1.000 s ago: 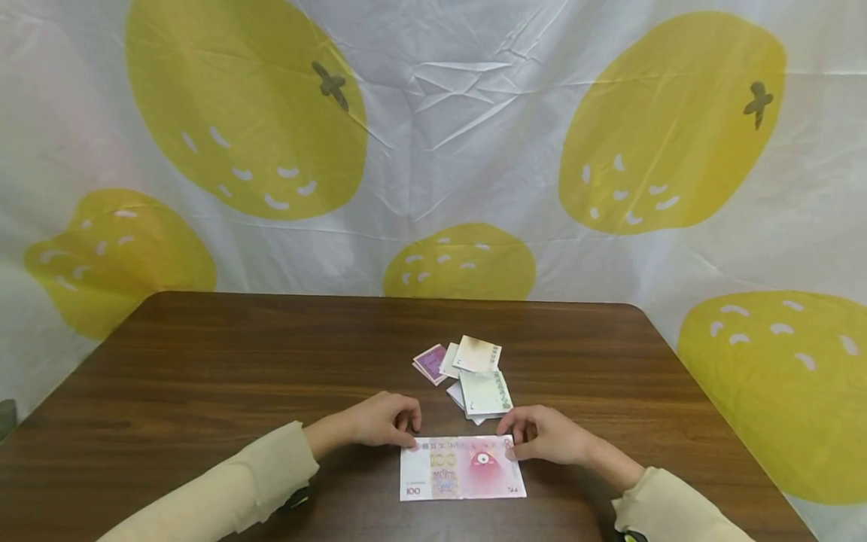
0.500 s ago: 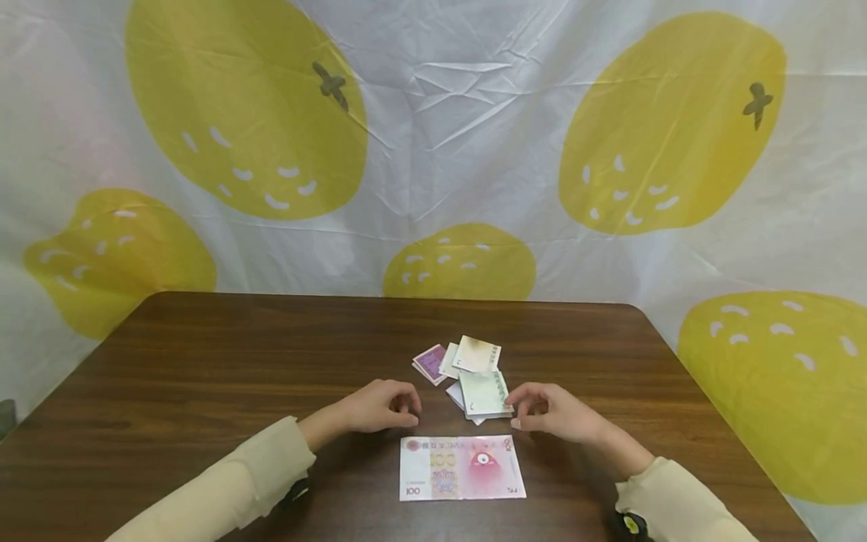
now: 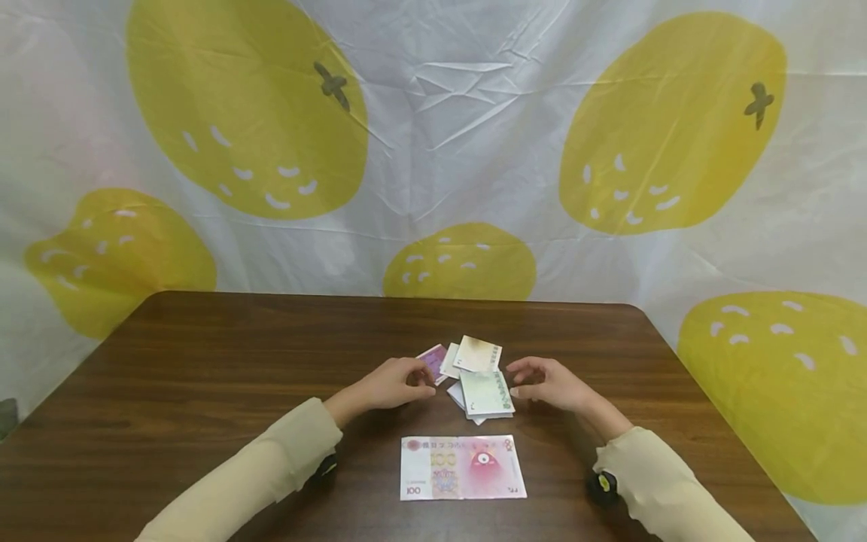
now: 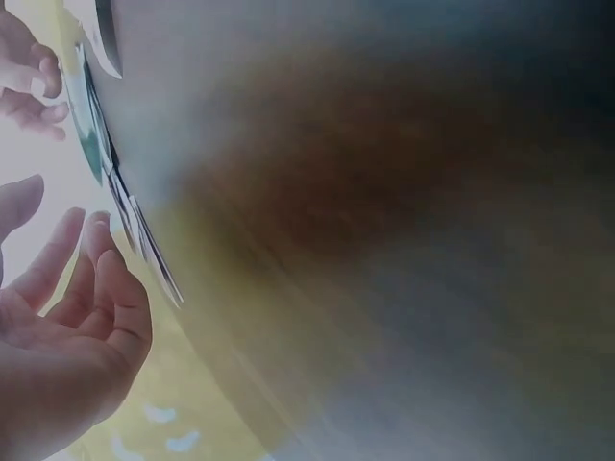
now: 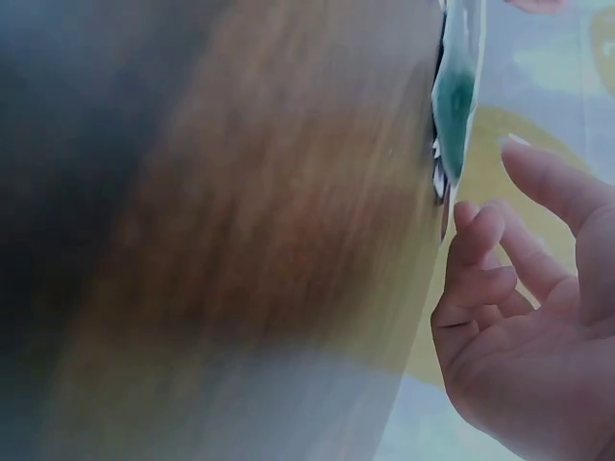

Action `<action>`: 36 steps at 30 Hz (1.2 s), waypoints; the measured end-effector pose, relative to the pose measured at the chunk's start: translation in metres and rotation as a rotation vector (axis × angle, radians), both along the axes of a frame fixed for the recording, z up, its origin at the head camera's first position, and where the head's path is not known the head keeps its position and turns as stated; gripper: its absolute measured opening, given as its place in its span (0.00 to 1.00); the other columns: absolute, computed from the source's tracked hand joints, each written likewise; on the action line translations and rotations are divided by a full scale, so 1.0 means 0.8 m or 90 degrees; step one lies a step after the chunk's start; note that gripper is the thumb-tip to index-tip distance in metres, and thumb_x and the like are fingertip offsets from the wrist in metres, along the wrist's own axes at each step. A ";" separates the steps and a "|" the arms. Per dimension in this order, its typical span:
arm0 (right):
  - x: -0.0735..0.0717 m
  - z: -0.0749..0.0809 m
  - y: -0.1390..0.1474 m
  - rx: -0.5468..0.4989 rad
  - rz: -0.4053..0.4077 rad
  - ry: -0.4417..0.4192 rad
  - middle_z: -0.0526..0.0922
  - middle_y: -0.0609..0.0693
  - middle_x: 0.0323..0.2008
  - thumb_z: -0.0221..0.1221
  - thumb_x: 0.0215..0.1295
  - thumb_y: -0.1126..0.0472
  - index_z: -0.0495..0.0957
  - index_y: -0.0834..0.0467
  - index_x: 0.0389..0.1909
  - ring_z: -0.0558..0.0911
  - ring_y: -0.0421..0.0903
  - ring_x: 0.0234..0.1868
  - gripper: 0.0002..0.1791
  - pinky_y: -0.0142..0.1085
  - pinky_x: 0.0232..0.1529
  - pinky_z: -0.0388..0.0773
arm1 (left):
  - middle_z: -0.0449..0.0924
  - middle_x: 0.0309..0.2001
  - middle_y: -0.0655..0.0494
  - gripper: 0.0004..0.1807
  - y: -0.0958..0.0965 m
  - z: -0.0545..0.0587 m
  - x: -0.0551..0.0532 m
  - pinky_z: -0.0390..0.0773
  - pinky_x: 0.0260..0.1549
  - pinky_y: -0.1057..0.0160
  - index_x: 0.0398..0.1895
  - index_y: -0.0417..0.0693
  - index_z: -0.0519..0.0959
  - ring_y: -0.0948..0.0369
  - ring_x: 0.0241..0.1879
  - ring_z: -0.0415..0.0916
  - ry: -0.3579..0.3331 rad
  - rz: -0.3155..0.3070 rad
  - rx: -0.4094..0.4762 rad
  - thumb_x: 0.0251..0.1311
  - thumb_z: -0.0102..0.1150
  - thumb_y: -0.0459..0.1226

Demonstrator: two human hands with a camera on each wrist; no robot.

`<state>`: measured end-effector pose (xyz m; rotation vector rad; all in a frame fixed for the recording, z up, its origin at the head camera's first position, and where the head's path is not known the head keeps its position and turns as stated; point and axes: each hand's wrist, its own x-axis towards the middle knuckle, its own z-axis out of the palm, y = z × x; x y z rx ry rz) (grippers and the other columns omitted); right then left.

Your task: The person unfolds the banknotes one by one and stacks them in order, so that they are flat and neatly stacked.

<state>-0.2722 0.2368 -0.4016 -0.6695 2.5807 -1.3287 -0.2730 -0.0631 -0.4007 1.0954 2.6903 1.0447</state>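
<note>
The loose, overlapping pile of small pale paper banknotes (image 3: 479,376) is on the dark brown wood-grain table (image 3: 271,361). Call the pile the clock centre in the head view: left hand (image 3: 391,383) at 9, right hand (image 3: 554,384) at 3. Both sets of fingers are loosely bent with the thumb apart, pinching nothing that I can see. The left fingertips overlap the purple-and-white rectangular paper note (image 3: 436,363) at 10; can't tell if they're touching it.

Looks like a two-sided reach to me, so I'd come in low and even from 9 and 3, using the finger sides as walls and nudging instead of pressing down. The purple one pokes out toward 10, so it's probably the first to escape. Get under the green-and-white paper note (image 3: 486,395) from its 3 o'clock edge, because more paper shows beneath it and could slide. The cream-and-tan paper note (image 3: 477,352) at 12 wants a light thumb. Keep sleeves off the flat pink-and-white paper 100 note (image 3: 463,467) at 6, they could drag it.
</note>
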 end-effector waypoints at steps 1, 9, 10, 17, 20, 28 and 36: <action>-0.002 -0.001 0.000 0.004 0.001 0.000 0.75 0.58 0.33 0.62 0.50 0.66 0.71 0.70 0.46 0.72 0.45 0.25 0.22 0.36 0.24 0.72 | 0.70 0.22 0.63 0.07 0.003 0.000 -0.002 0.67 0.24 0.67 0.32 0.45 0.76 0.66 0.23 0.66 0.003 0.000 -0.002 0.52 0.59 0.38; -0.012 -0.001 -0.001 0.083 -0.002 0.012 0.73 0.58 0.35 0.64 0.47 0.63 0.71 0.68 0.47 0.71 0.46 0.26 0.26 0.36 0.25 0.68 | 0.73 0.25 0.59 0.11 0.027 0.001 -0.009 0.69 0.29 0.67 0.35 0.42 0.75 0.64 0.27 0.71 0.000 0.011 0.001 0.51 0.60 0.39; -0.013 0.000 -0.001 0.095 0.002 0.021 0.73 0.58 0.36 0.65 0.47 0.62 0.71 0.67 0.47 0.71 0.47 0.28 0.26 0.36 0.27 0.68 | 0.73 0.25 0.58 0.12 0.030 0.001 -0.010 0.70 0.29 0.67 0.36 0.42 0.74 0.63 0.27 0.71 0.001 0.012 0.001 0.51 0.60 0.39; -0.016 -0.001 -0.005 0.138 0.011 0.048 0.72 0.55 0.35 0.66 0.45 0.59 0.73 0.66 0.45 0.69 0.51 0.39 0.26 0.41 0.39 0.64 | 0.72 0.30 0.51 0.17 0.048 0.000 -0.016 0.68 0.30 0.66 0.40 0.39 0.74 0.59 0.30 0.70 0.033 0.005 -0.040 0.50 0.60 0.40; -0.018 -0.003 -0.007 0.143 0.005 0.058 0.72 0.54 0.34 0.67 0.44 0.59 0.74 0.65 0.43 0.69 0.50 0.38 0.24 0.41 0.40 0.63 | 0.71 0.27 0.50 0.18 0.053 0.001 -0.018 0.67 0.31 0.65 0.40 0.37 0.74 0.59 0.30 0.68 0.057 -0.005 -0.067 0.49 0.61 0.41; -0.020 -0.004 -0.009 0.156 0.013 0.085 0.71 0.52 0.31 0.68 0.41 0.61 0.74 0.64 0.39 0.68 0.49 0.35 0.22 0.39 0.37 0.63 | 0.69 0.25 0.52 0.20 0.063 0.000 -0.021 0.64 0.31 0.65 0.41 0.40 0.74 0.60 0.31 0.63 0.074 0.013 -0.131 0.48 0.61 0.44; -0.020 -0.004 -0.012 0.144 0.033 0.116 0.70 0.53 0.30 0.68 0.40 0.63 0.72 0.63 0.36 0.67 0.49 0.34 0.21 0.38 0.33 0.63 | 0.67 0.27 0.53 0.22 0.067 0.001 -0.019 0.65 0.33 0.63 0.43 0.41 0.73 0.59 0.32 0.64 0.058 0.035 -0.156 0.45 0.64 0.43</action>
